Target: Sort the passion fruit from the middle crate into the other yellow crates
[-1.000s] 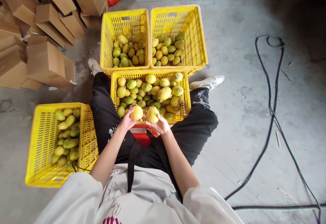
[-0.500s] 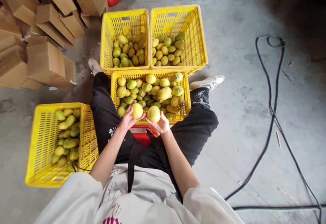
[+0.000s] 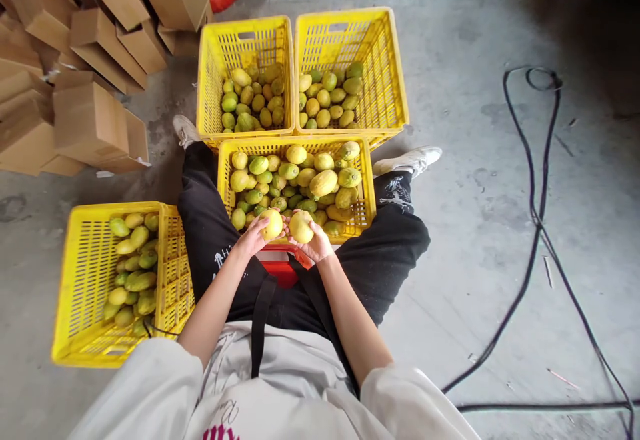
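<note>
My left hand [image 3: 254,236] is closed around a round yellow fruit [image 3: 271,225]. In my right hand [image 3: 319,245] is a second round yellow fruit [image 3: 301,227], with the fingers curled around it. The two hands are side by side, close together, above the near edge of a yellow plastic crate [image 3: 371,193] between my legs. That crate holds many yellow and green oval fruits [image 3: 323,183], which look like small papayas or melons; I cannot tell which.
Two more yellow crates with fruit, a left one [image 3: 213,47] and a right one [image 3: 387,60], stand beyond. Another crate [image 3: 75,273] lies left of my leg. Cardboard boxes [image 3: 93,120] are piled at upper left. A black cable [image 3: 537,227] lies on the floor at right.
Both fruits have turned slightly in my hands, and more fingers now show over them. My left hand's fruit has shifted a little right and down. The crates have not moved.
</note>
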Motion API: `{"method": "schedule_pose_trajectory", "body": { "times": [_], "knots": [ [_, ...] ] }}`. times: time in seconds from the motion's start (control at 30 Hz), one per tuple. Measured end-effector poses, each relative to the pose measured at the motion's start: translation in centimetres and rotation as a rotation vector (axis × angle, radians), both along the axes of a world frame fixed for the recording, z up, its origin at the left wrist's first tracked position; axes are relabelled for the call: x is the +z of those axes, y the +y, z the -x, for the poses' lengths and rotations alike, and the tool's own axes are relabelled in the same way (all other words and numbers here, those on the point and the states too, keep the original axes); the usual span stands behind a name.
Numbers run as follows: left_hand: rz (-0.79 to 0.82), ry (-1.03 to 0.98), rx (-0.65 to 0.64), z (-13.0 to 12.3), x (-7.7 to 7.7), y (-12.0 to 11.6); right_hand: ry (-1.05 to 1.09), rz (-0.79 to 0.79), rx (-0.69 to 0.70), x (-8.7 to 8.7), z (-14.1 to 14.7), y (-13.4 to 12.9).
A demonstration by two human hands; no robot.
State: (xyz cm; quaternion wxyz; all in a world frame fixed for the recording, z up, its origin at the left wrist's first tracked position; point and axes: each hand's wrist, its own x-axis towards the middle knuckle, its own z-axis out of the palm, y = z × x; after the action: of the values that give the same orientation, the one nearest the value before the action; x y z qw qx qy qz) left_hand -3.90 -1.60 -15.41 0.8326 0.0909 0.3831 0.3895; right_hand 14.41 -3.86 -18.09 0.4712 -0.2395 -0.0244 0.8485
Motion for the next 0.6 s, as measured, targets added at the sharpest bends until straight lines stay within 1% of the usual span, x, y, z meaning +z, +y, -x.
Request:
{"method": "schedule_pose_trajectory", "body": {
  "times": [0.1,0.2,0.3,0.37,0.47,0.53,0.6],
  "knots": [
    [0.075,-0.008,0.06,-0.1,0.2,0.2,0.011,0.046,-0.018,0.2,-0.1,0.2],
    [0.133,-0.066,0.133,-0.1,0.6,0.5,0.018,0.055,-0.045,0.7,-0.2,0.3],
    [0.133,-0.08,0.206,0.2,1.0,0.6,0.004,0.038,-0.072,1.1,-0.2,0.3],
    [0.123,-0.075,0.224,0.3,1.1,0.6,-0.017,0.034,-0.085,1.0,-0.2,0.2],
    [0.117,-0.053,0.192,0.4,0.9,0.4,-0.019,0.046,-0.046,0.0,-0.4,-0.1],
    [0.092,-0.021,0.128,0.3,0.5,0.3,-0.021,0.051,0.008,-0.7,-0.5,-0.2],
    [0.04,0.012,0.036,0.1,0.0,0.1,-0.048,0.055,0.05,-1.3,-0.5,-0.2]
  ]
}}
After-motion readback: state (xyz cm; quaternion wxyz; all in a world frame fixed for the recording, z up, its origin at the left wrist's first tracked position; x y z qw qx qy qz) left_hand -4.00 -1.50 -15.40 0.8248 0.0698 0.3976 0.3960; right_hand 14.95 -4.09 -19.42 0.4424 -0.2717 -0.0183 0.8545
